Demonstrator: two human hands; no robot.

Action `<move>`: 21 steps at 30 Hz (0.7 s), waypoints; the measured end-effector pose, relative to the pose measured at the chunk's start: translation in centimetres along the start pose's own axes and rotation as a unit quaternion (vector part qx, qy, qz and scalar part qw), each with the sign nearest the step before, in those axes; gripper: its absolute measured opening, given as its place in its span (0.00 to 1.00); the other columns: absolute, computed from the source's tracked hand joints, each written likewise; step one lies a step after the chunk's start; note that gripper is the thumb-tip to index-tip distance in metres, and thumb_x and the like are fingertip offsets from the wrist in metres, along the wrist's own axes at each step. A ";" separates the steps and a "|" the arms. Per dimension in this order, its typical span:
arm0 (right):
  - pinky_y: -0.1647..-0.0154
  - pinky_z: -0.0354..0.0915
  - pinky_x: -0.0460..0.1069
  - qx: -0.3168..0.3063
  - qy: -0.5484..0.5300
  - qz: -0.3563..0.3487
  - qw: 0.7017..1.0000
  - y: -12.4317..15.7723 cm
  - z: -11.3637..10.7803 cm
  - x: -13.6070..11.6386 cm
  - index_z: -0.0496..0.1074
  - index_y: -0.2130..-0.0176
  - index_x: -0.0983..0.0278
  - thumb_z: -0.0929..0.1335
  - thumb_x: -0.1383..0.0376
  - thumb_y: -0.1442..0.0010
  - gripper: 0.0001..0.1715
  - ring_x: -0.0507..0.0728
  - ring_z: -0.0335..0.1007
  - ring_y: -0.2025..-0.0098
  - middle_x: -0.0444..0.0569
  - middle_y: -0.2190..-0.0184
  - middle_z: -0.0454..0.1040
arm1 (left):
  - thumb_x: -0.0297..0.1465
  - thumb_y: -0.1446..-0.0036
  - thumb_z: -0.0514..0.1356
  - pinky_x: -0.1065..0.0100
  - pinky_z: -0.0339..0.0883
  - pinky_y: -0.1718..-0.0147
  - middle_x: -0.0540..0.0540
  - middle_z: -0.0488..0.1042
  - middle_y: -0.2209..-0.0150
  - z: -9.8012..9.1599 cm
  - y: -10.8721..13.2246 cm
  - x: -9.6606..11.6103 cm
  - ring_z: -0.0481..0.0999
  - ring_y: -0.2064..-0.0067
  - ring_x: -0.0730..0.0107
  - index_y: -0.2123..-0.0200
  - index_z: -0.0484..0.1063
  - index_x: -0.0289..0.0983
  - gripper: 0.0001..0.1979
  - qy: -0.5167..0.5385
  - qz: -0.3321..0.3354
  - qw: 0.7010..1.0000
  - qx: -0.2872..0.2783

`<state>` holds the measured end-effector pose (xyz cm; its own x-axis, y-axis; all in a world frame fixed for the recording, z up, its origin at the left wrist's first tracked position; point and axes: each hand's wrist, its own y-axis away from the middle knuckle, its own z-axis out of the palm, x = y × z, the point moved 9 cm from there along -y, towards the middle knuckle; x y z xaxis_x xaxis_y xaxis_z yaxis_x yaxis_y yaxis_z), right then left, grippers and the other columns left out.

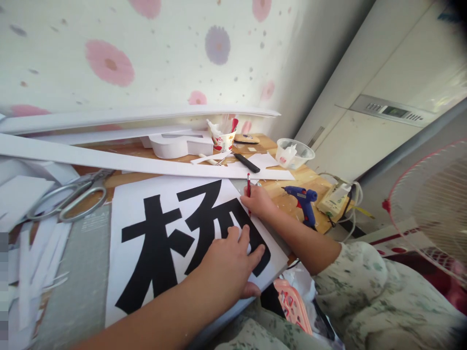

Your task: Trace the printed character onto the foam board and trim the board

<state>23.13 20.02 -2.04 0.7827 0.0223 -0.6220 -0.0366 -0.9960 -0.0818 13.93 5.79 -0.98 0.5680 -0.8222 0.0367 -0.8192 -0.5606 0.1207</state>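
A black cut-out character (153,253) lies flat on a white sheet (118,204) in front of me. My left hand (233,262) rests over its lower right part, fingers spread and pressing down on the character and the sheet. In my right hand (259,200), at the character's upper right edge, is a red pencil (248,181) held upright. The pencil's lower end shows only partly behind the fingers. Under the sheet, a grey-green cutting mat (80,272) sticks out to the left.
Large scissors (76,194) and paper strips (44,253) lie at the left. Behind the sheet are a long white strip (164,165), a black-handled tool (247,163), a paper cup (223,138) and a plastic bowl (295,151). A blue glue gun (304,201) and a fan (434,204) stand right.
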 end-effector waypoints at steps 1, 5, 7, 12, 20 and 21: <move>0.77 0.49 0.46 0.001 0.005 0.000 1.000 0.0 0.0 0.0 0.58 0.82 0.62 0.64 0.69 0.54 0.11 0.50 0.52 0.80 0.39 0.85 0.58 | 0.56 0.54 0.58 0.55 0.70 0.71 0.30 0.56 0.37 0.1 0.0 0.0 0.66 0.50 0.40 0.40 0.58 0.49 0.39 0.000 0.000 1.000 0.000; 0.76 0.50 0.46 0.000 0.013 0.000 1.000 -0.1 0.0 0.0 0.58 0.81 0.62 0.65 0.67 0.51 0.11 0.50 0.54 0.79 0.40 0.84 0.60 | 0.56 0.54 0.58 0.55 0.70 0.71 0.30 0.55 0.37 0.2 -0.1 0.0 0.65 0.49 0.39 0.39 0.58 0.49 0.40 0.001 0.000 1.000 -0.001; 0.75 0.51 0.46 0.001 0.013 0.001 1.000 0.0 0.0 0.0 0.58 0.81 0.62 0.65 0.67 0.51 0.12 0.50 0.55 0.79 0.39 0.85 0.60 | 0.56 0.53 0.58 0.55 0.70 0.70 0.30 0.55 0.37 0.1 -0.1 0.0 0.65 0.49 0.39 0.39 0.58 0.49 0.40 0.003 0.000 1.000 0.000; 0.76 0.49 0.46 0.002 0.011 0.004 1.000 0.0 0.1 -0.2 0.59 0.81 0.62 0.66 0.66 0.50 0.13 0.50 0.53 0.79 0.39 0.85 0.59 | 0.56 0.53 0.58 0.55 0.70 0.69 0.31 0.54 0.37 0.2 -0.1 0.0 0.63 0.48 0.40 0.39 0.57 0.48 0.40 0.007 0.000 1.000 -0.015; 0.76 0.50 0.46 0.024 -0.052 0.018 0.998 -1.0 0.0 -0.4 0.59 0.83 0.62 0.69 0.68 0.55 0.14 0.49 0.53 0.80 0.38 0.87 0.58 | 0.56 0.53 0.58 0.56 0.68 0.68 0.31 0.54 0.37 0.2 0.0 0.0 0.63 0.49 0.41 0.39 0.57 0.49 0.40 0.003 -0.001 1.000 0.005; 0.77 0.50 0.46 0.027 -0.072 0.021 0.997 -1.0 0.0 -0.2 0.58 0.83 0.62 0.69 0.68 0.55 0.15 0.49 0.53 0.81 0.38 0.87 0.57 | 0.56 0.53 0.58 0.56 0.68 0.67 0.31 0.55 0.38 0.2 0.1 0.0 0.63 0.49 0.41 0.39 0.57 0.49 0.39 0.005 -0.001 1.000 0.006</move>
<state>23.03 21.01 -1.82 0.6820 -0.0023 -0.7314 -0.1033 -0.9903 -0.0932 13.82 5.73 -1.14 0.5699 -0.8204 0.0459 -0.8193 -0.5631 0.1080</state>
